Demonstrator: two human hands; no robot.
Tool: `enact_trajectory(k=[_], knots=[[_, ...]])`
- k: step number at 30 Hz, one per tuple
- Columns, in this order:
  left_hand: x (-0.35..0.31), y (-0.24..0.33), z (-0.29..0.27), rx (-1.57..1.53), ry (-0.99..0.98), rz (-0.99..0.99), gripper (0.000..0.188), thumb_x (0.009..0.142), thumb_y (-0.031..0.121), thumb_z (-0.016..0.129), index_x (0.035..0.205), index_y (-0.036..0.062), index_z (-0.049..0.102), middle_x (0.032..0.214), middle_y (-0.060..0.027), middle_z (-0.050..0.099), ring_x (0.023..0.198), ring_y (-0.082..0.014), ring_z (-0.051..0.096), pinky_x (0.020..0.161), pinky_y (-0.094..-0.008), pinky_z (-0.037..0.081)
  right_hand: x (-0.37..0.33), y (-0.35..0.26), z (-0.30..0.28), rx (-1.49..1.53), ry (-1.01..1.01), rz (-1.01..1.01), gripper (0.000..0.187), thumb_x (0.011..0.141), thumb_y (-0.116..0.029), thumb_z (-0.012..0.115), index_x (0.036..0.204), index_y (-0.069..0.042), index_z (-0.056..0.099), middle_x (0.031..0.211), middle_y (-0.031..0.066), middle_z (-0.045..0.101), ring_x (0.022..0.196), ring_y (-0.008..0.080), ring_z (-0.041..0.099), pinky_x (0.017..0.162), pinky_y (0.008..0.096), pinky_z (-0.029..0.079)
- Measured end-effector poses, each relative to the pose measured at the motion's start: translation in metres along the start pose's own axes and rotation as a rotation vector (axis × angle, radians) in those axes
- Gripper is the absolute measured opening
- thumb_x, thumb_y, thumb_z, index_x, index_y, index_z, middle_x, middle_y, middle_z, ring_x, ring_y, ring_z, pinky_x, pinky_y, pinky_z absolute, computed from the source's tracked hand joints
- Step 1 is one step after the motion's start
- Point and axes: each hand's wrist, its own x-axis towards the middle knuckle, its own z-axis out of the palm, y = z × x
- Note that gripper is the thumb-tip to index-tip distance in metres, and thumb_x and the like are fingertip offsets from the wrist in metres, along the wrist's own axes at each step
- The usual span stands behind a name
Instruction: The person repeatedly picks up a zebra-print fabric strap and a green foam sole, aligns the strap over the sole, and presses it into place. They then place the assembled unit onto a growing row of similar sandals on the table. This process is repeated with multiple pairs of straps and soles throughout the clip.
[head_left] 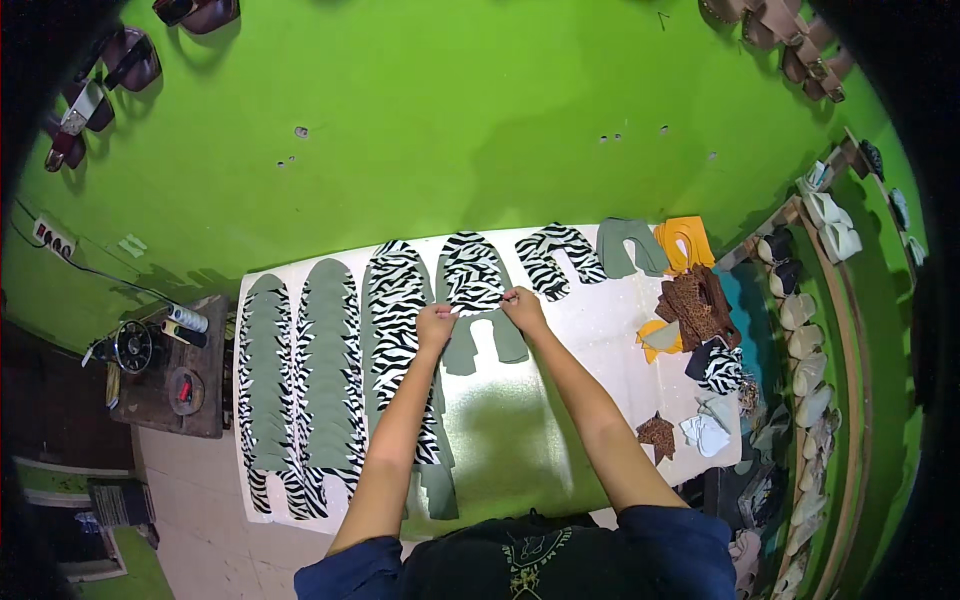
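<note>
- Pinching a zebra-print piece [473,272] by its lower edge — left hand [435,327] is gripping near the left corner, right hand [522,306] near the right.
- Fingers on both hands are sitting narrow, holding that edge.
- Zebra-print piece is lying toward the far side of the white counter [612,335], over a grey-green piece [461,353] whose two legs are showing below the hands.
- Just left, a column of overlapping zebra-print pieces [394,310] is running toward the person, partly hiding behind the left forearm.
- Farther left, two grey-green columns [328,370] are lying side by side, zebra print showing along their edges.
- Right of the hands, a zebra-print group [563,240], a grey-green stack [614,252] and an orange stack [697,240] are lining the far edge.
- Brown patterned pile [695,308] is lying nearer, at the right end — white pieces [706,433] are resting below it.
</note>
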Motion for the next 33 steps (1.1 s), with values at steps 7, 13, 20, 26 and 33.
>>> enact_trajectory(k=[7,13,20,26,33], knots=[[-0.001,-0.004,0.006,0.155,0.086,0.050,0.025,0.064,0.012,0.074,0.082,-0.0002,0.065,0.072,-0.0112,0.066,0.062,-0.0191,0.063,0.059,-0.0288,0.049,-0.010,-0.006,-0.001,-0.036,0.049,-0.041,0.024,0.069,-0.015,0.071,0.086,-0.002,0.058,0.069,0.0103,0.059,0.063,0.0194,0.058,0.060,0.0306,0.046],[-0.008,0.007,0.008,0.200,0.115,0.008,0.019,0.065,0.008,0.071,0.080,0.0009,0.063,0.075,-0.0121,0.064,0.069,-0.0240,0.062,0.064,-0.0333,0.049,-0.017,-0.025,-0.001,-0.302,0.071,0.029,0.028,0.072,-0.021,0.067,0.092,-0.004,0.054,0.078,0.0155,0.062,0.071,0.0303,0.062,0.062,0.0386,0.047],[-0.016,0.009,0.014,0.287,0.136,0.250,0.011,0.070,0.003,0.062,0.080,0.0041,0.056,0.083,-0.0144,0.054,0.077,-0.0301,0.055,0.069,-0.0380,0.045,-0.035,-0.028,-0.014,-0.347,0.021,0.004,0.033,0.076,-0.026,0.063,0.100,-0.007,0.050,0.073,0.0129,0.061,0.070,0.0316,0.061,0.062,0.0412,0.046],[-0.021,0.013,0.022,0.282,0.169,0.243,0.007,0.072,0.002,0.058,0.078,0.0019,0.056,0.084,-0.0171,0.054,0.076,-0.0330,0.055,0.068,-0.0397,0.045,-0.071,-0.015,-0.026,-0.273,-0.012,0.027,0.038,0.076,-0.025,0.064,0.104,-0.006,0.047,0.074,0.0135,0.059,0.068,0.0309,0.060,0.060,0.0405,0.045],[-0.021,0.011,0.022,0.282,0.203,0.251,0.004,0.072,0.003,0.058,0.076,0.0010,0.057,0.082,-0.0176,0.054,0.075,-0.0339,0.055,0.067,-0.0406,0.044,-0.108,-0.019,-0.030,-0.286,-0.056,0.085,0.043,0.079,-0.022,0.061,0.113,-0.008,0.039,0.082,0.0164,0.059,0.076,0.0336,0.060,0.067,0.0421,0.046]])
